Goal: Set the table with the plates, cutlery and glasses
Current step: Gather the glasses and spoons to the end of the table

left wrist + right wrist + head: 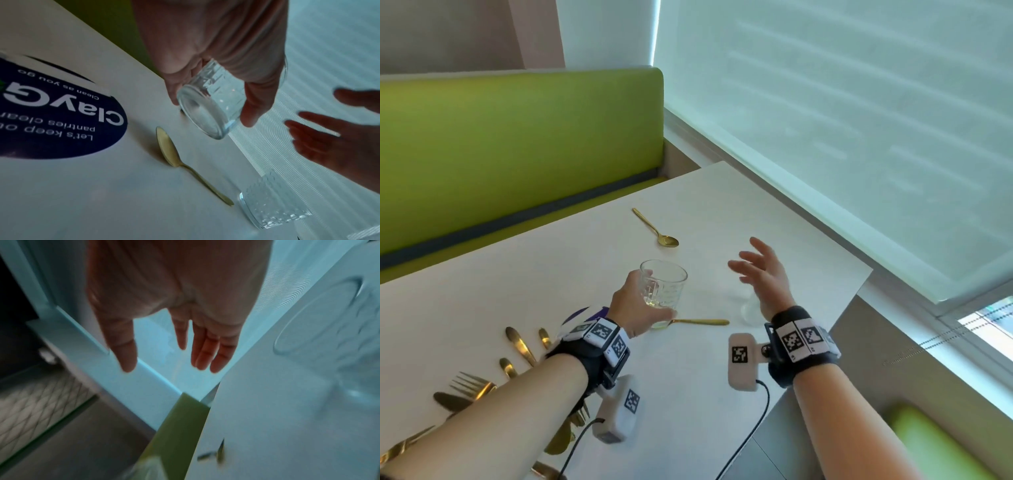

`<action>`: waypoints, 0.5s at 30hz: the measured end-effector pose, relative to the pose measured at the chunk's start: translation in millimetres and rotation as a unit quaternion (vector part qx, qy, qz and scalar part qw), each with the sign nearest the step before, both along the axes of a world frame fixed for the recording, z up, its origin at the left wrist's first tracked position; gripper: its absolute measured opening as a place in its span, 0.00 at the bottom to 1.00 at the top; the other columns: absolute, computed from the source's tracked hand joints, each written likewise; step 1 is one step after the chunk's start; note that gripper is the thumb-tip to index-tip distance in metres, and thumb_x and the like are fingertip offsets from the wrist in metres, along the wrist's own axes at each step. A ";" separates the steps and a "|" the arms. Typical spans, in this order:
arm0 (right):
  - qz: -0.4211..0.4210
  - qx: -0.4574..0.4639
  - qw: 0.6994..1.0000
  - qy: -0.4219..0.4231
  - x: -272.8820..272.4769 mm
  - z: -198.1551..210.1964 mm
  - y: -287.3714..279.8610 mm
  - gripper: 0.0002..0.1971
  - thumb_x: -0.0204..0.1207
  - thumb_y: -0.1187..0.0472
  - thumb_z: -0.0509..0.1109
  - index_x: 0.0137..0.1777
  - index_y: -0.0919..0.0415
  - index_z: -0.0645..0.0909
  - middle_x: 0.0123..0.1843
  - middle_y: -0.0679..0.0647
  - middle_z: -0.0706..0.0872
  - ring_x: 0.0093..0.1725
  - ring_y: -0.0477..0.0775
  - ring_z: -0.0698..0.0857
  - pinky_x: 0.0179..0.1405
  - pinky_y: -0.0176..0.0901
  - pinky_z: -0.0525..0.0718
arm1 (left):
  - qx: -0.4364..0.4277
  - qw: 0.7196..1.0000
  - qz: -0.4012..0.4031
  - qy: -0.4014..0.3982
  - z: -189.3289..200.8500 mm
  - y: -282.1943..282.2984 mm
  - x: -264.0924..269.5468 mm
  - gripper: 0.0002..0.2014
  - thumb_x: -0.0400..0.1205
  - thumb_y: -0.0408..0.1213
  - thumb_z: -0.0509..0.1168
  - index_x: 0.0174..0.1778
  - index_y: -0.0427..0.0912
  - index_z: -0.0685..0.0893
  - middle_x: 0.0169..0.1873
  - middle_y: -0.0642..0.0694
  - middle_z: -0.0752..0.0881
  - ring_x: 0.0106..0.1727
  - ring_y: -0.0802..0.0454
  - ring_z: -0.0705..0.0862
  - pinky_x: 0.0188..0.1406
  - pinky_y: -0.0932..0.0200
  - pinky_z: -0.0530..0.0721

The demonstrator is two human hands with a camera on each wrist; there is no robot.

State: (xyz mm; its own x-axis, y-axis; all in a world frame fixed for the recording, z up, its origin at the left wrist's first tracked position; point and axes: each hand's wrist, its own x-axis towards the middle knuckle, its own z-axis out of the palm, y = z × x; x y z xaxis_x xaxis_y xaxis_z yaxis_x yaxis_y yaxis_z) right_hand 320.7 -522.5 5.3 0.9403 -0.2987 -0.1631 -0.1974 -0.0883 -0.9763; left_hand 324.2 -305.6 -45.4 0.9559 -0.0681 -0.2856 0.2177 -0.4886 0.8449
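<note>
My left hand (650,298) grips a clear patterned glass (664,291) round its side and holds it slightly tilted just above the white table (585,260). In the left wrist view the glass (211,104) hangs over the bowl end of a gold spoon (179,160). My right hand (748,263) hovers open with spread fingers and holds nothing. Below its wrist stands a second clear glass (751,310), partly hidden, also seen as a glass (273,209) beside the spoon's handle. Another gold spoon (657,229) lies farther back.
A pile of gold forks, knives and spoons (482,387) lies at the near left under my left forearm. A round dark blue sticker (61,116) is on the table. A green bench (517,144) runs behind; the window blind (859,120) and table edge are at right.
</note>
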 end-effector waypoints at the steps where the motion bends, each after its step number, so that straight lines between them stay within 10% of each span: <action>1: -0.059 -0.002 0.998 -0.016 -2.6 1.4 -14.3 0.34 0.69 0.68 0.75 0.76 0.57 0.68 0.64 0.59 0.80 0.61 0.59 0.82 0.51 0.43 0.81 | 0.001 1.000 0.004 -0.002 0.9 -1.2 -0.2 0.42 0.64 0.38 0.81 0.72 0.47 0.68 0.66 0.44 0.80 0.65 0.45 0.79 0.64 0.55 0.77; 6: -0.257 -0.030 0.964 0.056 -29.8 -33.9 -66.6 0.38 0.69 0.68 0.71 0.79 0.57 0.61 0.73 0.60 0.74 0.66 0.59 0.77 0.61 0.48 0.74 | -0.007 1.000 0.028 -0.007 3.4 -4.2 0.6 0.40 0.64 0.39 0.81 0.70 0.45 0.69 0.64 0.42 0.81 0.64 0.42 0.79 0.62 0.54 0.77; 15: -0.179 -0.111 0.961 0.181 -46.0 -105.6 -50.4 0.49 0.64 0.67 0.73 0.84 0.58 0.50 0.81 0.62 0.63 0.80 0.64 0.61 0.78 0.60 0.65 | -0.004 0.998 0.065 -0.001 2.4 -2.7 -0.2 0.38 0.63 0.39 0.81 0.67 0.43 0.71 0.62 0.42 0.83 0.63 0.43 0.81 0.61 0.56 0.77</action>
State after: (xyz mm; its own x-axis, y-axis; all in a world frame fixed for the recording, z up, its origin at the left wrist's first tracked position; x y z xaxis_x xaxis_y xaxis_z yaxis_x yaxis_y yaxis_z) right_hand 274.7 -573.0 -100.4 0.6650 -0.6567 -0.3557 -0.5768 -0.1491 -0.8031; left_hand 324.0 -308.3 -43.0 0.9572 0.0552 -0.2843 0.2780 -0.4497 0.8488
